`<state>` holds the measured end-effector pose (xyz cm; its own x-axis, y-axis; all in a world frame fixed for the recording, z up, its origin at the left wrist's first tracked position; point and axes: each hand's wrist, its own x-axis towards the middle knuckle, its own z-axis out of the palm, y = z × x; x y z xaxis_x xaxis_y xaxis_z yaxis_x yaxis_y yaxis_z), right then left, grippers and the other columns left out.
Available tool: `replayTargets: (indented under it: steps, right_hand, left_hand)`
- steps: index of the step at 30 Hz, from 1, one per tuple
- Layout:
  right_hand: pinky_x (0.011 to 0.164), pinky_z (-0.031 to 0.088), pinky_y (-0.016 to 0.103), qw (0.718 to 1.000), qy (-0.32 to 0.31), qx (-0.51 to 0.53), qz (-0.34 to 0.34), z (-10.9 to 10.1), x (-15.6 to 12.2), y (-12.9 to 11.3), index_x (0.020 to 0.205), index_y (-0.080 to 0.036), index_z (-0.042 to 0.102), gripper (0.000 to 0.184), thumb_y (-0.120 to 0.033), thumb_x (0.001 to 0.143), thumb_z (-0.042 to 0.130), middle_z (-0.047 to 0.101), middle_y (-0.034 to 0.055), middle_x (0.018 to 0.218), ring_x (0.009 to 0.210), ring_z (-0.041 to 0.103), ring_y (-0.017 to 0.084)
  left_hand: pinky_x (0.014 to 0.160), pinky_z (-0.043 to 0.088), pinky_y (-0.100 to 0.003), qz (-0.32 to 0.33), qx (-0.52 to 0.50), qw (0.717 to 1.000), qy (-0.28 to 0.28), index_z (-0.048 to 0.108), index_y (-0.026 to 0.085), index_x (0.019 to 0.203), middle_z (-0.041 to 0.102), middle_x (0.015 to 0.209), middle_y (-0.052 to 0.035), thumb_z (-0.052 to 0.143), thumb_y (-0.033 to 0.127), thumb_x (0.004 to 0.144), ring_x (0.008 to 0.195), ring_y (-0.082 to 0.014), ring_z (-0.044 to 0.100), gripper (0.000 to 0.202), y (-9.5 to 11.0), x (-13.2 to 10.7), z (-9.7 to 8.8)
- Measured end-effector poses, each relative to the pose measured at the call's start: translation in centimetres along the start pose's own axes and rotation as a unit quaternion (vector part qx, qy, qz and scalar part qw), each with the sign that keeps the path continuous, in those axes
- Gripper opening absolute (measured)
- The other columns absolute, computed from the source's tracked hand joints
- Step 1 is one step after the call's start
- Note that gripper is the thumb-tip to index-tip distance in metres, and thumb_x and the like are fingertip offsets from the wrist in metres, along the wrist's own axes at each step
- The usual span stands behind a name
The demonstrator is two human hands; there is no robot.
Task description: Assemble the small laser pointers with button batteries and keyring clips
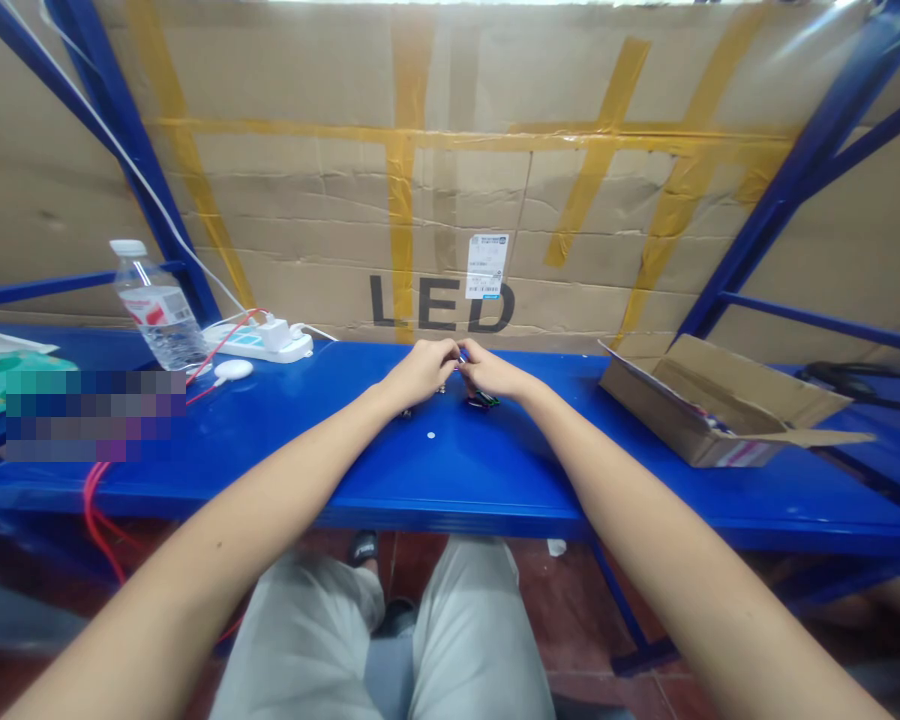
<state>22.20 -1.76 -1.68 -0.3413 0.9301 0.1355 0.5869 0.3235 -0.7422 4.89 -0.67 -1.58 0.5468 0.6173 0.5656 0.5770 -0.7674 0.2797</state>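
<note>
Both hands meet over the middle of the blue table. My left hand (pixel 426 368) is closed, its fingertips pinched together against those of my right hand (pixel 493 371). A small, shiny piece shows between the fingertips, too small to name. My right hand is closed too, with its fingers curled inward. Just under it lies a small dark object (pixel 483 401) with green and pinkish edges, partly covered by the hand. Tiny metallic bits (pixel 406 412) sit on the table below my left hand.
At the right stands an open cardboard box (pixel 656 410). To the left are a water bottle (pixel 161 310), a white power strip (pixel 270 342), a round white charger (pixel 234 371) and red cables (pixel 94 500). Taped cardboard (pixel 307 220) rises behind the blue table (pixel 450 480).
</note>
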Motion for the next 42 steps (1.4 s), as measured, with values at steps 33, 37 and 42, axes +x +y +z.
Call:
replayTargets:
  steps: [33, 37, 42]
  right_hand:
    - [0.065, 0.048, 0.029, 0.996, 0.071, 0.045, -0.036, 0.2, 0.2, -0.6, 0.096, -0.022, 0.039, 0.014, -0.014, 0.087, 0.046, 0.049, -0.0026, 0.072, 0.065, 0.05, 0.015]
    - [0.056, 0.044, 0.027, 0.995, 0.07, 0.065, 0.016, 0.0, 0.3, -0.5, 0.099, -0.022, 0.04, 0.016, -0.017, 0.085, 0.046, 0.047, -0.0045, 0.066, 0.055, 0.047, 0.014]
    - [0.066, 0.047, 0.029, 0.989, 0.145, 0.012, -0.002, -1.0, 0.7, 0.7, 0.099, -0.02, 0.045, 0.018, -0.018, 0.082, 0.048, 0.054, -0.0018, 0.07, 0.063, 0.049, 0.015]
  left_hand:
    - [0.069, 0.05, -0.025, -0.069, -0.155, 0.983, 0.077, 0.068, 0.015, 0.086, 0.072, 0.079, -0.0026, 0.058, 0.009, 0.076, 0.073, -0.0142, 0.065, 0.015, 0.7, 0.4, 0.2]
    - [0.075, 0.052, -0.027, -0.091, -0.149, 0.981, 0.088, 0.07, 0.015, 0.096, 0.074, 0.089, -0.0048, 0.058, 0.009, 0.076, 0.079, -0.0155, 0.067, 0.023, 0.2, 0.7, -0.7]
    - [0.081, 0.053, -0.031, -0.143, -0.093, 0.981, 0.09, 0.072, 0.016, 0.092, 0.074, 0.08, -0.0046, 0.058, 0.013, 0.077, 0.078, -0.0177, 0.068, 0.021, -3.0, 0.6, -3.3]
